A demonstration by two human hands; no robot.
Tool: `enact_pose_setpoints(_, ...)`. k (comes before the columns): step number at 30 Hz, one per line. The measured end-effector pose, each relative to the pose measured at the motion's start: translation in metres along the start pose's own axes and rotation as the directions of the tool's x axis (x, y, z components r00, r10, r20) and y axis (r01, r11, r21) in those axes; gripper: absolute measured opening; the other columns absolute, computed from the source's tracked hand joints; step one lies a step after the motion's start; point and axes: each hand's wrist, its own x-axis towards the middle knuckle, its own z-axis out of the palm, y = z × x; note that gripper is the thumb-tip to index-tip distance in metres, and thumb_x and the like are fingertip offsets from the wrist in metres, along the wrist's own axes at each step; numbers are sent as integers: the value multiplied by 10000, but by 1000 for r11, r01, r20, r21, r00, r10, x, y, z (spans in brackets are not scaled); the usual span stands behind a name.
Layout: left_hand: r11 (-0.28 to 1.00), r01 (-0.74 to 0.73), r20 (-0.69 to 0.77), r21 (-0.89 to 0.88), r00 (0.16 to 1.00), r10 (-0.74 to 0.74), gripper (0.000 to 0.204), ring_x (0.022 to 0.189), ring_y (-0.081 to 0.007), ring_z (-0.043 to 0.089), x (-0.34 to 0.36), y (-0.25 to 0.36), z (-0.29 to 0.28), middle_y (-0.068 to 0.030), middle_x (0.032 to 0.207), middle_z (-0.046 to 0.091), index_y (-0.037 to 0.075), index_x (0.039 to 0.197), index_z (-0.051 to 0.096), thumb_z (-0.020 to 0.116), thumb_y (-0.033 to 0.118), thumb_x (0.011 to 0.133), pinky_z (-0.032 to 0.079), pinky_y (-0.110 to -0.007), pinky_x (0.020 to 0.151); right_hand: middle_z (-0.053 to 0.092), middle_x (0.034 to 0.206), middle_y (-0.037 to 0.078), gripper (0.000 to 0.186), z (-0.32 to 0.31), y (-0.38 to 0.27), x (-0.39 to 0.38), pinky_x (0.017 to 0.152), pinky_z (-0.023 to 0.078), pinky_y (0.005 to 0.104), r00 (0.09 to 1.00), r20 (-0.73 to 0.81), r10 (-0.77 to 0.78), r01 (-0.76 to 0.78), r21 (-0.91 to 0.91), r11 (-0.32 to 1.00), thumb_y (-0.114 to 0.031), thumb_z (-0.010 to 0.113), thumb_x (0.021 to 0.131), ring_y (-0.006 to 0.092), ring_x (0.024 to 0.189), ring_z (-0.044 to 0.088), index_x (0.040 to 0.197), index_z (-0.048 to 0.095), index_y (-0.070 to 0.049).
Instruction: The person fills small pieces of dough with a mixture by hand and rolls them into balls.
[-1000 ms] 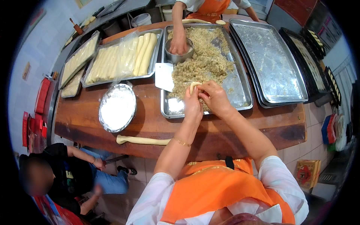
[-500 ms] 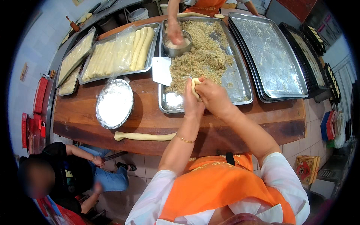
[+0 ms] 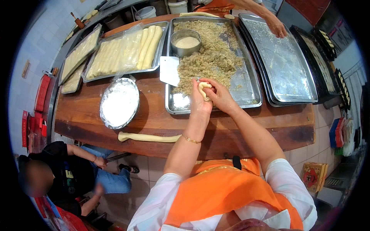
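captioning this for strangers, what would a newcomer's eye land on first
Probably the bright orange apron at the bottom centre. Above it in view, the left hand and right hand hold a piece of pale dough at the near side of a metal tray heaped with crumbly mixture. A bowl of white powder stands out, on the wooden table left of that tray.

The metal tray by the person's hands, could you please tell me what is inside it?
A crumbly tan mixture and a round metal bowl with pale contents; the tray beneath them is covered, and the left hand hides a little more.
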Motion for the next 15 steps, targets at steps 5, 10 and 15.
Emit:
enact_pose_setpoints(5,992,25,233,122,971,-53,355,1057,-274,640,-7,11,-9,-115,1133,663,24,1208,593,459,306,1040,551,-418,909,637,1257,178,406,-30,4,6,978,474,345,983,-54,-177,122,-530,839,-235,533,1001,249,1128,616,1356,575,-41)
enact_pose_setpoints(10,998,47,164,28,985,-51,280,893,-222,673,-18,-1,-6,-88,1009,684,43,1052,646,505,276,989,578,-362,807,605,1295,229,509,-20,-3,-6,1025,451,369,977,17,-214,209,-297,932,-244,598,955,302,1195,596,1406,514,-23)
enact_pose_setpoints(15,991,-8,115,131,993,-7,234,877,-214,646,-6,-7,-17,-77,968,653,57,992,619,568,285,979,552,-371,797,635,1229,194,568,-14,-13,-16,974,486,350,995,97,2,-6,38,999,-153,654,881,265,1115,625,1409,492,-19)
